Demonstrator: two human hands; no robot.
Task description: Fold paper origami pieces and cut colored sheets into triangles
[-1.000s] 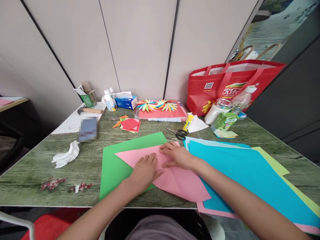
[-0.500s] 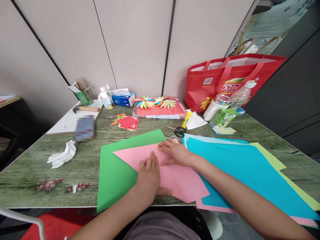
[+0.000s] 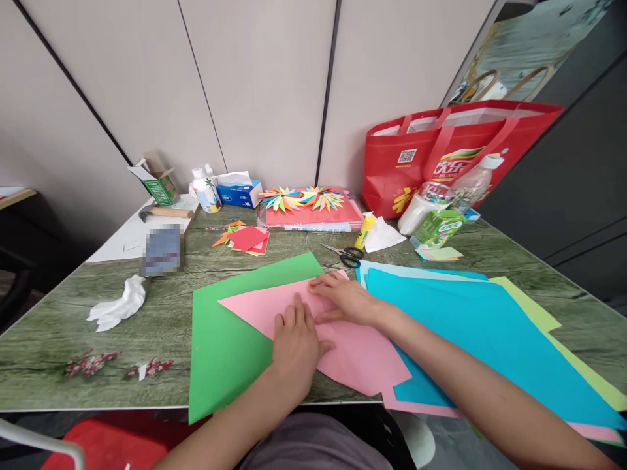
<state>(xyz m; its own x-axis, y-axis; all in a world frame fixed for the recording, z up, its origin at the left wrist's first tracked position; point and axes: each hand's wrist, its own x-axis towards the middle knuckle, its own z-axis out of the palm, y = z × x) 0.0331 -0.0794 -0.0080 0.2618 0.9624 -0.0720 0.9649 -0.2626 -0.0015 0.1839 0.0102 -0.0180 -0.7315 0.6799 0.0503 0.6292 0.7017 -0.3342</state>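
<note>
A folded sheet of pink paper (image 3: 360, 356) lies under both hands, its pointed end to the left. My left hand (image 3: 296, 349) rests on the middle of the pink sheet, fingers stretched forward and thumb out to the right. Just beyond it, my right hand (image 3: 345, 297) lies on the sheet near the far edge, fingers spread and pointing left. Neither hand grips anything. Beneath the pink paper is a green sheet (image 3: 225, 346) on the left. To the right, the pink sheet overlaps blue paper (image 3: 455, 326).
Black-handled scissors (image 3: 350, 258) and a yellow glue stick (image 3: 364, 232) lie beyond my right hand. Small paper squares (image 3: 249, 239), paper pinwheel shapes (image 3: 321, 198), a tissue pack (image 3: 239, 194), a hammer (image 3: 166, 212), crumpled tissue (image 3: 119, 305) and a red bag (image 3: 392, 170) surround them.
My left hand has shifted slightly forward and right, and its thumb has come up from the near edge onto the pink paper. My right hand stays nearly in place.
</note>
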